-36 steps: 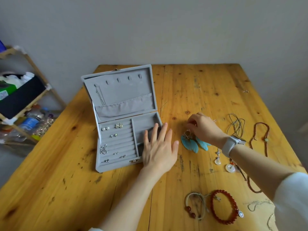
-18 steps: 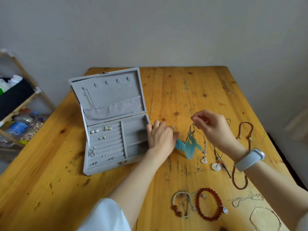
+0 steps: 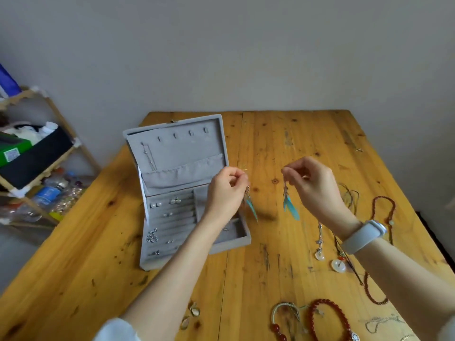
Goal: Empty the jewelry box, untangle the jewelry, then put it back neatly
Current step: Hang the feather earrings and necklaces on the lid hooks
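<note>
Left hand point(image 3: 225, 193) at frame centre, fingers curled, pinched hook of one teal feather earring point(image 3: 251, 205); right hand point(image 3: 314, 188) just right of centre, pinched second feather earring point(image 3: 290, 205). Both dangled apart above wooden table point(image 3: 270, 143). Grey jewelry box point(image 3: 177, 153) open, centre-left, studs in ring rolls. Red bead bracelet point(image 3: 330, 318) lower right.

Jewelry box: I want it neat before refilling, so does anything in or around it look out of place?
Mostly tidy. In the jewelry box, a silver cluster sits bunched on the ring rolls, unlike the paired studs. Loose pale pieces lie apart near the table's front edge.
</note>
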The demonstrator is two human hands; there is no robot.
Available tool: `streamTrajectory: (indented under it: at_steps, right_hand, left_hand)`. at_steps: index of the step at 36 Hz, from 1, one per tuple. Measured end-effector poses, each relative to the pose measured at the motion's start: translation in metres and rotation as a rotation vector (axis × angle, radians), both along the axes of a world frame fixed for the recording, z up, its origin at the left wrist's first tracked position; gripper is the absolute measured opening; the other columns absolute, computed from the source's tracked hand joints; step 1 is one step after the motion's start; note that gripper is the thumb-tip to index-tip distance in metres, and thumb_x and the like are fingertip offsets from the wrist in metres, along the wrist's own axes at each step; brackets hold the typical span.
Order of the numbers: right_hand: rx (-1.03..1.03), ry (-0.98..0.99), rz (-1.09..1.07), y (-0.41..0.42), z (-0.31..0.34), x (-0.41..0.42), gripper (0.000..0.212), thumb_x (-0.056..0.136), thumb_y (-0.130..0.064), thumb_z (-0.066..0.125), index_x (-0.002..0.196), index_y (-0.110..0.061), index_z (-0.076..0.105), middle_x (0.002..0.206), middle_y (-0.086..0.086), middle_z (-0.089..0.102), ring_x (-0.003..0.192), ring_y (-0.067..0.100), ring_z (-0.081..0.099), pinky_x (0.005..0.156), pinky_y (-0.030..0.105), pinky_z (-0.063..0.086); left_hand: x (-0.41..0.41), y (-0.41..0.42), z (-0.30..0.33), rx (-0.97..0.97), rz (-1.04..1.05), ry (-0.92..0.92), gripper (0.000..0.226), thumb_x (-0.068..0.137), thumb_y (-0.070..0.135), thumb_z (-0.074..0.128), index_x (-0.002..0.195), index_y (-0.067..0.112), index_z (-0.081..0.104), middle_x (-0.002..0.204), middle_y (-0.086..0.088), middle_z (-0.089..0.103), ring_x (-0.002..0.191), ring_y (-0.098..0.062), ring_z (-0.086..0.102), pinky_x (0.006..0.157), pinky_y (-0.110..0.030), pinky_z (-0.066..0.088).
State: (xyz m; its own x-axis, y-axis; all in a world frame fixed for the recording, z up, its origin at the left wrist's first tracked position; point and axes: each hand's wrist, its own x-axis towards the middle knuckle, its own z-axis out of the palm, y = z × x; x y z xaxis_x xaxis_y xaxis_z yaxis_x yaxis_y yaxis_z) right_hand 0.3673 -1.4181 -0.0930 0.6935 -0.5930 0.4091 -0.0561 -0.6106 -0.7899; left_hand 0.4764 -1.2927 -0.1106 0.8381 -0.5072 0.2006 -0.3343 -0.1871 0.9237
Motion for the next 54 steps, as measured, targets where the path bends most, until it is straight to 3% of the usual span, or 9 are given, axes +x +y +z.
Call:
streamTrajectory:
  at_steps: [3, 6, 11, 18, 23, 28, 33, 39, 54]
  right_hand:
    - [0.021, -0.088, 0.036, 0.017, 0.012, 0.031, 0.007, 0.088, -0.016, 0.059, 0.081, -0.014, 0.059, 0.068, -0.01, 0.057, 0.064, 0.007, 0.054, 0.061, 0.013, 0.043]
    - [0.118, -0.153, 0.104, 0.035, 0.023, 0.068, 0.014, 0.089, -0.012, 0.056, 0.076, -0.019, 0.057, 0.064, -0.006, 0.057, 0.057, 0.011, 0.053, 0.057, 0.026, 0.046]
    - [0.254, -0.202, 0.196, 0.067, 0.038, 0.128, 0.028, 0.09, -0.004, 0.049, 0.07, -0.024, 0.054, 0.063, -0.002, 0.06, 0.05, 0.008, 0.058, 0.045, 0.021, 0.047]
    - [0.403, -0.202, 0.23, 0.095, 0.043, 0.18, 0.022, 0.092, -0.005, 0.047, 0.073, -0.014, 0.053, 0.065, 0.003, 0.061, 0.056, 0.018, 0.06, 0.053, 0.03, 0.055]
    - [0.415, -0.238, 0.283, 0.098, 0.044, 0.189, 0.024, 0.092, -0.004, 0.047, 0.071, -0.014, 0.053, 0.069, 0.009, 0.061, 0.069, 0.024, 0.062, 0.066, 0.037, 0.058]
    - [0.381, -0.223, 0.3, 0.099, 0.044, 0.191, 0.018, 0.092, -0.006, 0.047, 0.077, -0.011, 0.054, 0.069, 0.009, 0.061, 0.065, 0.017, 0.06, 0.064, 0.031, 0.057]
    - [0.141, -0.065, 0.282, 0.101, 0.027, 0.19, 0.015, 0.091, -0.009, 0.049, 0.077, -0.014, 0.056, 0.067, 0.001, 0.061, 0.067, 0.019, 0.062, 0.06, 0.031, 0.053]
    - [-0.042, -0.043, 0.17, 0.101, 0.016, 0.201, 0.012, 0.089, -0.013, 0.052, 0.085, -0.007, 0.062, 0.076, 0.004, 0.066, 0.075, 0.024, 0.062, 0.077, 0.045, 0.05]
    - [-0.187, -0.135, -0.134, 0.123, 0.001, 0.227, 0.012, 0.091, -0.023, 0.05, 0.091, -0.014, 0.058, 0.097, 0.001, 0.061, 0.088, 0.022, 0.057, 0.063, 0.029, 0.034]
  left_hand:
    - [0.025, 0.031, 0.016, -0.087, 0.1, 0.001, 0.024, 0.09, 0.005, 0.049, 0.076, 0.024, 0.055, 0.066, 0.004, 0.06, 0.057, 0.0, 0.057, 0.06, -0.017, 0.046]
    - [0.055, 0.062, 0.025, -0.019, 0.249, -0.12, 0.015, 0.091, 0.007, 0.048, 0.084, 0.017, 0.058, 0.081, -0.004, 0.063, 0.075, -0.022, 0.061, 0.071, -0.032, 0.049]
    - [0.092, 0.1, 0.027, 0.359, 0.251, -0.528, 0.013, 0.09, 0.002, 0.046, 0.093, 0.002, 0.059, 0.099, -0.012, 0.058, 0.094, -0.027, 0.052, 0.078, -0.021, 0.031]
    - [0.106, 0.114, -0.01, 0.725, 0.129, -0.749, 0.02, 0.088, 0.008, 0.049, 0.103, 0.02, 0.054, 0.117, 0.007, 0.055, 0.117, -0.015, 0.034, 0.08, -0.028, 0.021]
    - [0.105, 0.112, -0.017, 0.626, 0.134, -0.842, 0.022, 0.07, -0.003, 0.064, 0.084, 0.014, 0.062, 0.09, -0.003, 0.064, 0.106, -0.028, 0.054, 0.091, -0.032, 0.024]
    - [0.105, 0.118, -0.021, 0.628, 0.149, -0.915, 0.022, 0.063, -0.003, 0.067, 0.08, 0.011, 0.065, 0.086, -0.004, 0.065, 0.119, -0.032, 0.05, 0.11, -0.056, 0.018]
    - [0.11, 0.121, -0.028, 0.573, 0.099, -0.899, 0.023, 0.067, -0.008, 0.065, 0.083, 0.007, 0.065, 0.086, -0.009, 0.066, 0.13, -0.037, 0.038, 0.111, -0.047, 0.022]
    - [0.112, 0.12, -0.029, 0.523, 0.075, -0.866, 0.018, 0.073, -0.008, 0.06, 0.081, 0.008, 0.064, 0.084, -0.01, 0.065, 0.131, -0.038, 0.035, 0.111, -0.047, 0.024]
    - [0.11, 0.124, -0.033, 0.447, 0.057, -0.813, 0.013, 0.082, -0.003, 0.057, 0.087, 0.004, 0.067, 0.089, -0.01, 0.066, 0.133, -0.034, 0.033, 0.11, -0.048, 0.029]
